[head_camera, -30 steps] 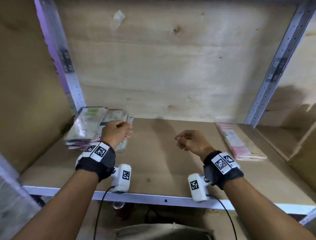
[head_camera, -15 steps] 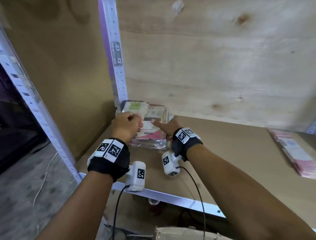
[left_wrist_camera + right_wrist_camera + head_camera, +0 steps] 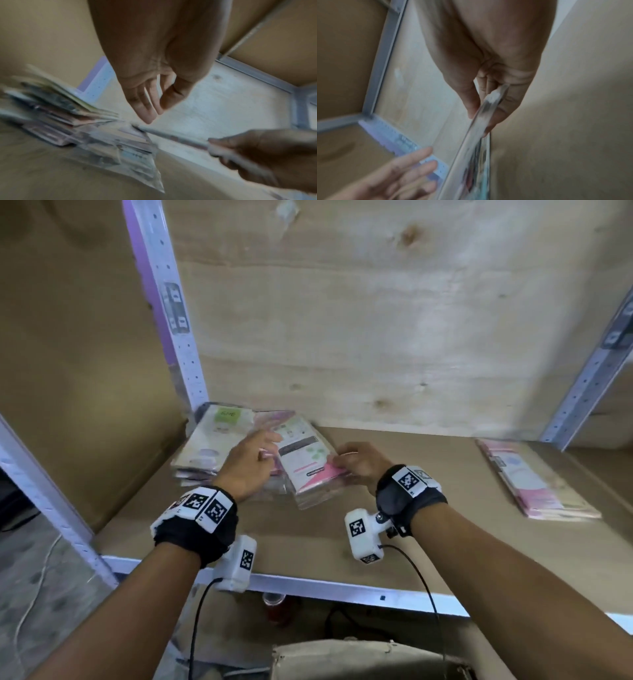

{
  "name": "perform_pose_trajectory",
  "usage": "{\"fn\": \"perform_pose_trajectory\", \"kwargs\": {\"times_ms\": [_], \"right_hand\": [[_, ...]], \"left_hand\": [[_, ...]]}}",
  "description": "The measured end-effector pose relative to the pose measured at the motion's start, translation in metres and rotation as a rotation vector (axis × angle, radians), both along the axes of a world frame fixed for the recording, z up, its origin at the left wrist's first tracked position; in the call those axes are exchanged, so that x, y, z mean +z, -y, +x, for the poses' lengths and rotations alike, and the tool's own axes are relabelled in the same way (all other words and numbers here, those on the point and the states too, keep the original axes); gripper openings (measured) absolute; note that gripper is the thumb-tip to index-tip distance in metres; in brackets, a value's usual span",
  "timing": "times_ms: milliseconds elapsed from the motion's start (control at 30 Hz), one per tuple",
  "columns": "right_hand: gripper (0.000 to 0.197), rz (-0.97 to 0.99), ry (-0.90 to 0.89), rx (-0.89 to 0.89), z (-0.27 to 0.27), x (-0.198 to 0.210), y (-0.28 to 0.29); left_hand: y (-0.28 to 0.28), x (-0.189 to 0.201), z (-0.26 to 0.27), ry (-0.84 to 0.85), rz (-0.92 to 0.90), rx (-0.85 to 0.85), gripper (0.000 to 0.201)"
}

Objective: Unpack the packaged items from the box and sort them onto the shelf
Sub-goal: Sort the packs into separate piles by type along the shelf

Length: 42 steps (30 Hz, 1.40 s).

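A stack of flat packets [image 3: 209, 446] in clear wrap lies in the back left corner of the shelf board [image 3: 308, 529]. My right hand [image 3: 356, 463] pinches the near right edge of the top white and pink packet [image 3: 308, 460], which sits askew on the stack; the right wrist view shows thumb and fingers [image 3: 471, 102] clamped on the packet's edge [image 3: 481, 121]. My left hand [image 3: 250, 460] hovers over the stack with straight fingers [image 3: 145, 108], just above the packet [image 3: 171, 136].
A second pile of pink packets [image 3: 534, 484] lies at the right end of the shelf. Perforated metal uprights [image 3: 164, 302] stand at the back corners, with plywood [image 3: 376, 320] behind. A cardboard box's rim [image 3: 359, 655] shows below the shelf's front edge.
My right hand crossed from mid-shelf to the left stack and took hold of the top packet's edge, which now lies askew. My left hand's fingers straightened. The view swung left.
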State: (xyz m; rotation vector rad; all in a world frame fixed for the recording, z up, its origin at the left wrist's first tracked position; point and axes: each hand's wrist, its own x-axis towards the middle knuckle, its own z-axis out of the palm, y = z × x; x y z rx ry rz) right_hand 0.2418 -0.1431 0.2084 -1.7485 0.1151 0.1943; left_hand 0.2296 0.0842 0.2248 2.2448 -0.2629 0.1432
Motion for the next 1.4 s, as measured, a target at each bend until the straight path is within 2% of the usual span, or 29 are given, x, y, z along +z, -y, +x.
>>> {"fn": "perform_pose_trajectory", "kwargs": {"times_ms": [100,167,267,333,400,500,600,667,733,800,833,900,967,1000,1033,1100,1167,1233,1400], "right_hand": [[0.013,0.168,0.013,-0.037,-0.025,0.014,0.032],[0.021,0.240,0.036,-0.050,-0.041,0.022,0.052],[0.022,0.334,0.059,-0.083,-0.061,0.028,0.081],[0.019,0.404,0.078,-0.080,-0.072,0.032,0.097],[0.025,0.469,0.099,-0.097,-0.081,0.039,0.111],[0.035,0.430,0.134,-0.107,-0.090,0.042,0.125],[0.022,0.028,0.223,-0.093,-0.094,0.027,0.129],[0.022,-0.182,0.246,-0.097,-0.095,0.014,0.129],[0.026,-0.167,0.213,-0.072,-0.095,0.003,0.132],[0.030,-0.067,0.164,-0.033,-0.095,-0.005,0.139],[0.029,-0.030,0.140,-0.015,-0.096,-0.008,0.143],[0.017,-0.017,0.117,0.034,-0.097,-0.012,0.151],[0.006,-0.027,0.073,0.089,-0.099,-0.013,0.155],[0.009,-0.027,0.042,0.116,-0.099,-0.013,0.157],[0.018,-0.020,0.011,0.136,-0.098,-0.014,0.158],[0.029,0.000,-0.021,0.163,-0.097,-0.014,0.159],[0.031,0.011,-0.024,0.172,-0.097,-0.014,0.158],[0.032,0.027,-0.024,0.183,-0.097,-0.013,0.157],[0.034,0.003,0.000,0.202,-0.095,-0.010,0.159]], "left_hand": [[0.025,-0.005,-0.008,0.044,0.301,-0.172,0.058],[0.042,-0.007,-0.014,0.124,0.349,-0.220,0.056],[0.065,0.002,-0.020,0.335,0.254,-0.250,0.030],[0.079,0.009,-0.022,0.436,0.174,-0.284,0.027],[0.091,0.015,-0.023,0.472,0.073,-0.293,0.024],[0.107,0.021,-0.021,0.425,-0.129,-0.262,0.025],[0.119,0.020,-0.017,0.297,-0.369,-0.217,0.022],[0.127,0.013,-0.013,0.157,-0.484,-0.201,0.020],[0.133,-0.001,-0.011,0.012,-0.551,-0.200,0.015],[0.135,-0.015,-0.008,-0.110,-0.580,-0.184,0.004],[0.134,-0.019,-0.005,-0.140,-0.595,-0.159,0.004],[0.132,-0.026,0.004,-0.147,-0.641,-0.095,0.017],[0.124,-0.027,0.014,-0.123,-0.613,-0.027,0.048],[0.120,-0.025,0.016,-0.113,-0.590,-0.005,0.060],[0.115,-0.026,0.018,-0.110,-0.568,0.006,0.064],[0.109,-0.031,0.021,-0.095,-0.466,-0.009,0.049],[0.107,-0.036,0.022,-0.067,-0.349,-0.048,0.033],[0.108,-0.038,0.022,-0.081,-0.292,-0.055,0.032],[0.108,-0.027,0.024,-0.102,-0.313,0.002,0.041]]}}
